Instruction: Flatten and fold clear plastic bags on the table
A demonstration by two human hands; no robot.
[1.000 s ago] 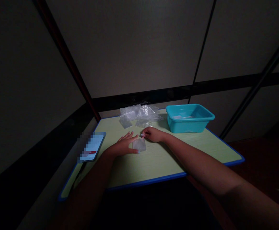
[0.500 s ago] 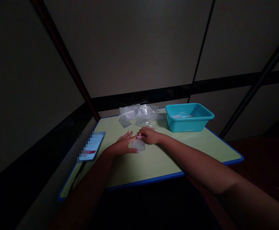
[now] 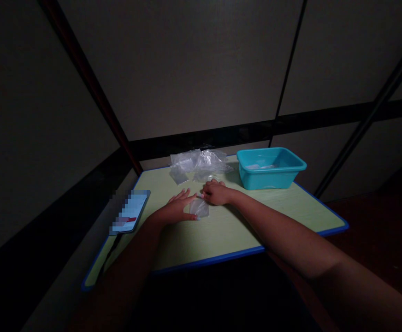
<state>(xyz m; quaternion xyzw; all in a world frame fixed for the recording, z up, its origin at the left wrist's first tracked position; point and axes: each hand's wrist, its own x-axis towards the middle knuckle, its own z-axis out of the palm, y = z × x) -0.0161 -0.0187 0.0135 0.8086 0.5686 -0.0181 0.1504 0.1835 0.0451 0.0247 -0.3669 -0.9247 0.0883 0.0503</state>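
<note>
A small clear plastic bag lies flat on the table between my hands. My left hand rests at the bag's left side with its fingers spread. Its thumb touches the lower edge and its index finger reaches the top edge. At the upper right corner of the bag, my right hand is closed, its fingers curled and pinching the top edge. Exactly what lies under those fingertips is hidden. Behind the hands is a loose pile of clear plastic bags.
On the right of the pale yellow, blue-edged table stands a turquoise basin with some pale pieces inside. A phone, partly blurred out, lies at the left edge with a dark cord. Dark panelled walls close in the back and left.
My right hand has shifted slightly to the right along the bag's top edge. The left hand keeps its place on the bag. The whole view has moved a little.
</note>
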